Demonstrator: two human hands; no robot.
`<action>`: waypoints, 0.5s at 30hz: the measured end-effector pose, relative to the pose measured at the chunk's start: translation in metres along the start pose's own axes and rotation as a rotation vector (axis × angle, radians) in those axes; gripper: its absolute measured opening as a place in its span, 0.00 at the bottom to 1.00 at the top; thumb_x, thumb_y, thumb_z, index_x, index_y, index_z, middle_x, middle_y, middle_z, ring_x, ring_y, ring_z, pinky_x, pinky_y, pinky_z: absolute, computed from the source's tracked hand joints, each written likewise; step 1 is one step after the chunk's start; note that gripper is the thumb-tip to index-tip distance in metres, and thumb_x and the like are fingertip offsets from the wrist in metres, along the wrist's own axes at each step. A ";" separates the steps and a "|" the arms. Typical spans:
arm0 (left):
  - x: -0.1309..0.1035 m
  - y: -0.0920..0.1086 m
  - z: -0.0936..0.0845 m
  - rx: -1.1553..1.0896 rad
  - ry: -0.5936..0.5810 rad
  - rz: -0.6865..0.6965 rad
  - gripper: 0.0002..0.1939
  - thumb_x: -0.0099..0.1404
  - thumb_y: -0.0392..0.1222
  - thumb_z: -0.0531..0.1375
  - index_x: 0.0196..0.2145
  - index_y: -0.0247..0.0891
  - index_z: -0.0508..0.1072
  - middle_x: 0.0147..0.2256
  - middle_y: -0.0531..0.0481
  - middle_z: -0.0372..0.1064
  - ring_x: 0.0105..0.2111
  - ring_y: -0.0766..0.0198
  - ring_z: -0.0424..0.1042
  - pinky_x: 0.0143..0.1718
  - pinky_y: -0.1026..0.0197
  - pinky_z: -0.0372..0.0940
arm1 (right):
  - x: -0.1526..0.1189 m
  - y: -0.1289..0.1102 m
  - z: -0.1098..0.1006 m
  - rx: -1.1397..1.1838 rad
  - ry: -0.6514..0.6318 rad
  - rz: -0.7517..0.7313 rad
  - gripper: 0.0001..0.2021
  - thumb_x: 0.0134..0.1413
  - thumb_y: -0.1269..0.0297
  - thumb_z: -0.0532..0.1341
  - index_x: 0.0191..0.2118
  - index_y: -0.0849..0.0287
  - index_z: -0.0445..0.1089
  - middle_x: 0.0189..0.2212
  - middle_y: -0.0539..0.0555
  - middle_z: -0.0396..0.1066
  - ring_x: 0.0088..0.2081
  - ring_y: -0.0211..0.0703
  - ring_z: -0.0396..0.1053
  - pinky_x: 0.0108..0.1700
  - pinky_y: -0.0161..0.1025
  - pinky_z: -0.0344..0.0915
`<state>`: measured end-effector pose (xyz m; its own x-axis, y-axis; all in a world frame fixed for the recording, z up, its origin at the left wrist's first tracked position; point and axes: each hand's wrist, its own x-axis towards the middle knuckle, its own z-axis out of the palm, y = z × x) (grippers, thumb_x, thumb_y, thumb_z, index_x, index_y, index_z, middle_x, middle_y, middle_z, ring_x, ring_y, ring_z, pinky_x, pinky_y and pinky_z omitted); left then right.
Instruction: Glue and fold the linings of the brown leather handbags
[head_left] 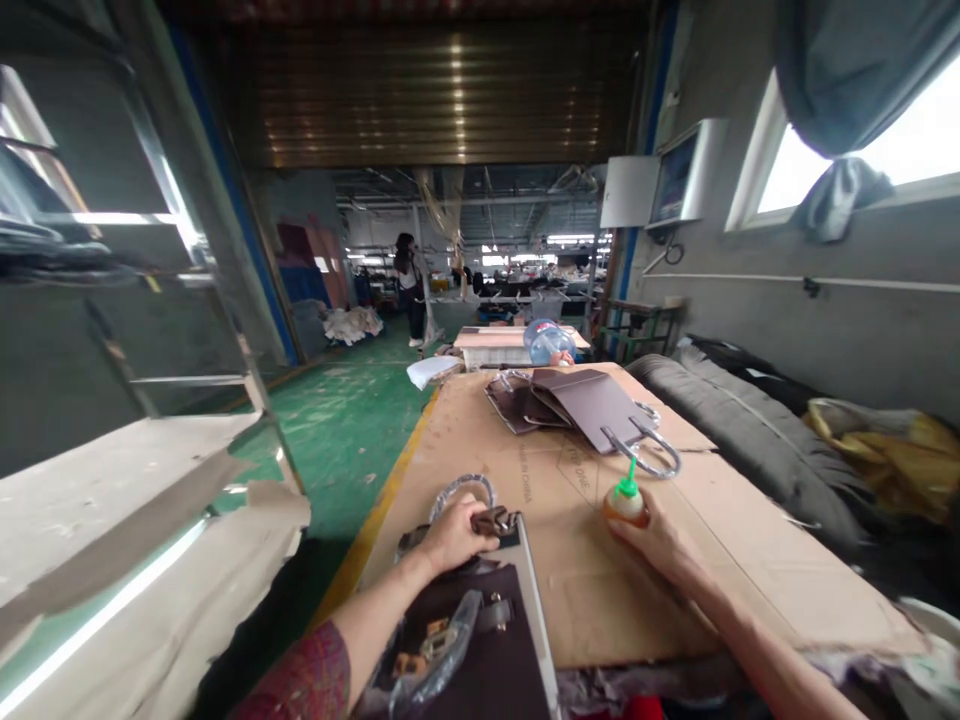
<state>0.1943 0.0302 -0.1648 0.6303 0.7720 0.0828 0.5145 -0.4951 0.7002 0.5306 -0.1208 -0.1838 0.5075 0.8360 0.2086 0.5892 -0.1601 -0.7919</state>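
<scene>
My left hand (pixel 454 535) pinches a small brown leather strap piece (pixel 496 520) at the top edge of a dark brown bag (pixel 480 650) lying at the near end of the cardboard-covered table (pixel 750 540). A clear-wrapped bag handle (pixel 463 490) arcs just beyond my fingers. My right hand (pixel 654 540) grips a small glue bottle (pixel 625 502) with a green nozzle, held upright just above the cardboard.
Several finished brown bags (pixel 570 402) with wrapped handles lie in a pile farther along the table. A water jug (pixel 549 343) lies beyond them. Rolled grey material (pixel 742 440) runs along the right side. White boards (pixel 112 540) stand left. A person (pixel 409 285) stands far back.
</scene>
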 end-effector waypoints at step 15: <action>-0.001 -0.003 -0.008 -0.208 -0.035 -0.020 0.13 0.48 0.45 0.69 0.28 0.38 0.72 0.29 0.54 0.64 0.33 0.61 0.63 0.35 0.61 0.57 | -0.091 -0.077 -0.037 0.587 -0.545 0.112 0.21 0.46 0.50 0.69 0.42 0.54 0.67 0.34 0.48 0.70 0.38 0.46 0.66 0.38 0.40 0.63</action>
<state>0.1877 0.0341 -0.1618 0.6430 0.7646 0.0450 0.3980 -0.3838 0.8333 0.4621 -0.2036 -0.1205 0.0766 0.9939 -0.0790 0.0501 -0.0830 -0.9953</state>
